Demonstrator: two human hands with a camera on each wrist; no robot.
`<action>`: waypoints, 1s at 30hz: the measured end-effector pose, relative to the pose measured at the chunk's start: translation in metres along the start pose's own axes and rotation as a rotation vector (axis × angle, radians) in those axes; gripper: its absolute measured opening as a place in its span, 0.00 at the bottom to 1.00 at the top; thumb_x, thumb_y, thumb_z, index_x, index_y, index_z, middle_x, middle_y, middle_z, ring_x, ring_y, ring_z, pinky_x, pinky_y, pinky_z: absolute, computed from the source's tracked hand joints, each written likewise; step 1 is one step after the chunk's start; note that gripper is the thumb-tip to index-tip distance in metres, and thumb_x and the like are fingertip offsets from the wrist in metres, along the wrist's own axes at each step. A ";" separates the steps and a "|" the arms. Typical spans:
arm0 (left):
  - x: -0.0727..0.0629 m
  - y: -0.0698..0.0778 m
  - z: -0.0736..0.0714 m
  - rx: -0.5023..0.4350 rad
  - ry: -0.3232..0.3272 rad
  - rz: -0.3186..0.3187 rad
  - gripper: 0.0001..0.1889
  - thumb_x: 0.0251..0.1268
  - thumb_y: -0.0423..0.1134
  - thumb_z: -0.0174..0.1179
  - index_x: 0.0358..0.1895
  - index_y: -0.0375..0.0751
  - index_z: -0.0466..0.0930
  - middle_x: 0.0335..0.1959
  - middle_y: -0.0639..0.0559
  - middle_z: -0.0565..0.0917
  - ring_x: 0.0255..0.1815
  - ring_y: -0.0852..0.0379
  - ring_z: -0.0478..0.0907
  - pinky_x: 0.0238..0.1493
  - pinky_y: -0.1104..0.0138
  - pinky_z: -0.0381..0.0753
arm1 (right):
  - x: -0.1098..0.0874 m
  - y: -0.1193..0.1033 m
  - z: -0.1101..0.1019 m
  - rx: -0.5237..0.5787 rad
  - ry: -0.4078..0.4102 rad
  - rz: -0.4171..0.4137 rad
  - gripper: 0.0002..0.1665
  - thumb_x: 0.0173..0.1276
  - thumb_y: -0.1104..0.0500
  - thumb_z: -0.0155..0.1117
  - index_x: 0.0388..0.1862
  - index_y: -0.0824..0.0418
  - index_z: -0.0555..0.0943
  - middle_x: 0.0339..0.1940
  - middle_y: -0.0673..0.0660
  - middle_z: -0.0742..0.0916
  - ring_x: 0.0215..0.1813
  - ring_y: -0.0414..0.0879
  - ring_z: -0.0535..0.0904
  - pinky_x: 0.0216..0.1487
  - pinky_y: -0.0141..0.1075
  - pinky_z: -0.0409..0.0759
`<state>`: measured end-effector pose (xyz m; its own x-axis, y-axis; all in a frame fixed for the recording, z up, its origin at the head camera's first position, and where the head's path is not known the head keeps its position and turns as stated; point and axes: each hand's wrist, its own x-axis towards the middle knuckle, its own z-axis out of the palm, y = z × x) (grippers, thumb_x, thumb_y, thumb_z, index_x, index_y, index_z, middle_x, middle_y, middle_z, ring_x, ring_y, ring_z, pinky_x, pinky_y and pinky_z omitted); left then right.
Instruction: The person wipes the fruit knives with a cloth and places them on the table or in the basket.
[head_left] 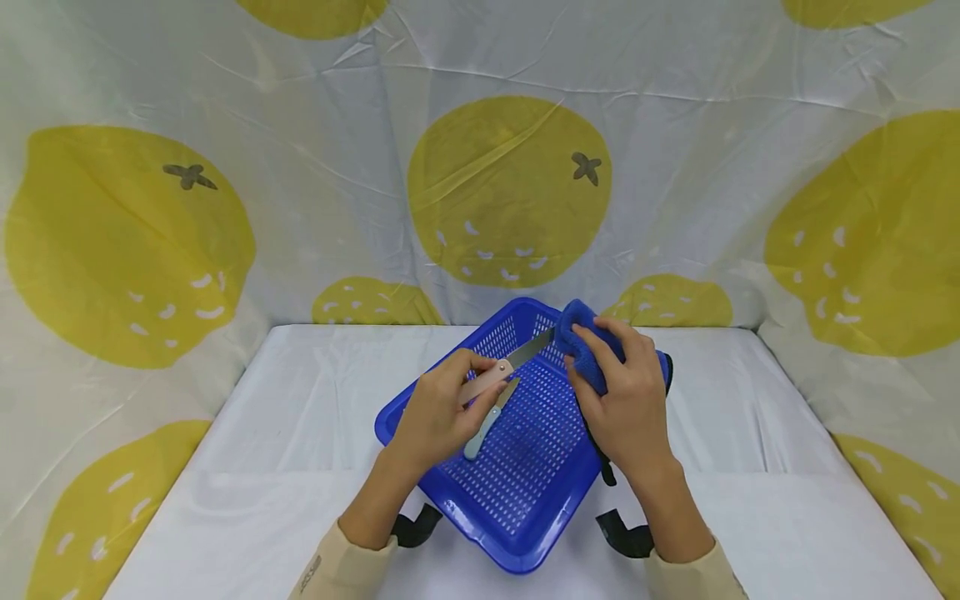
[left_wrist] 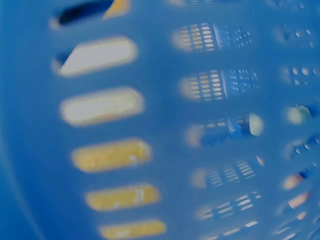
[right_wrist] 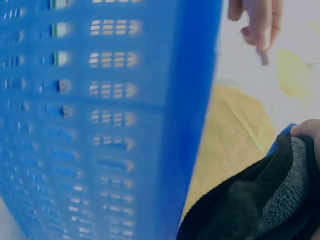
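A kitchen knife with a pale pink handle (head_left: 480,382) is held over the blue plastic basket (head_left: 517,560). My left hand (head_left: 435,414) grips its handle between thumb and fingers, the blade slanting up to the right. Around the blade's tip my right hand (head_left: 628,396) holds a folded blue cloth (head_left: 576,319), which hides the tip. In the right wrist view the cloth (right_wrist: 240,212) shows a dark side and a grey patch, hanging beside the basket. A smaller knife with a light blue-green handle (head_left: 482,433) lies inside the basket.
The slotted basket stands at an angle on a table covered in white cloth (head_left: 255,442). A lemon-print sheet (head_left: 315,192) hangs behind and at both sides. Black curved pieces (head_left: 417,528) show by both wrists. The left wrist view is filled by blurred basket slots.
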<state>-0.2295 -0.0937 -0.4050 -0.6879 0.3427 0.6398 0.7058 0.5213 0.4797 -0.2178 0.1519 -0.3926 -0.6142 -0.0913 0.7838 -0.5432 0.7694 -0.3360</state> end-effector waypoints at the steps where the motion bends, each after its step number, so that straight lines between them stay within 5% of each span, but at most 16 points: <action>1: 0.000 -0.002 0.001 0.001 -0.002 -0.007 0.13 0.69 0.40 0.68 0.50 0.39 0.80 0.44 0.46 0.87 0.31 0.60 0.81 0.30 0.74 0.83 | -0.001 -0.002 0.000 0.002 -0.001 -0.010 0.23 0.68 0.56 0.71 0.61 0.60 0.85 0.65 0.64 0.81 0.63 0.63 0.76 0.64 0.57 0.74; 8: 0.000 -0.013 0.008 -0.002 -0.017 -0.015 0.12 0.70 0.39 0.68 0.50 0.40 0.79 0.46 0.46 0.88 0.33 0.59 0.83 0.32 0.72 0.84 | -0.010 -0.021 0.018 0.086 -0.137 -0.093 0.24 0.67 0.55 0.73 0.62 0.56 0.85 0.66 0.61 0.80 0.66 0.59 0.76 0.64 0.55 0.77; 13: -0.001 -0.014 0.010 0.017 -0.028 0.000 0.12 0.67 0.36 0.68 0.50 0.39 0.79 0.43 0.47 0.87 0.34 0.58 0.83 0.34 0.70 0.86 | -0.016 -0.025 0.028 0.089 -0.215 -0.068 0.23 0.67 0.54 0.73 0.61 0.54 0.85 0.66 0.59 0.80 0.66 0.57 0.77 0.63 0.56 0.79; 23: 0.000 -0.008 0.007 0.014 -0.011 0.025 0.12 0.70 0.38 0.67 0.50 0.39 0.79 0.47 0.45 0.88 0.36 0.57 0.85 0.33 0.71 0.85 | -0.011 -0.018 0.026 0.062 -0.170 -0.025 0.22 0.68 0.56 0.72 0.61 0.54 0.85 0.66 0.60 0.81 0.69 0.58 0.76 0.69 0.58 0.75; 30: -0.001 -0.006 0.006 0.013 -0.027 0.015 0.13 0.69 0.39 0.68 0.51 0.39 0.80 0.48 0.46 0.88 0.38 0.58 0.86 0.35 0.70 0.86 | -0.007 -0.003 0.021 0.029 -0.105 0.011 0.22 0.69 0.55 0.72 0.60 0.56 0.85 0.65 0.62 0.81 0.60 0.61 0.78 0.59 0.58 0.78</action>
<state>-0.2342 -0.0925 -0.4126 -0.6816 0.3711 0.6306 0.7140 0.5257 0.4624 -0.2238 0.1373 -0.4076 -0.6760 -0.1501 0.7214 -0.5516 0.7523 -0.3604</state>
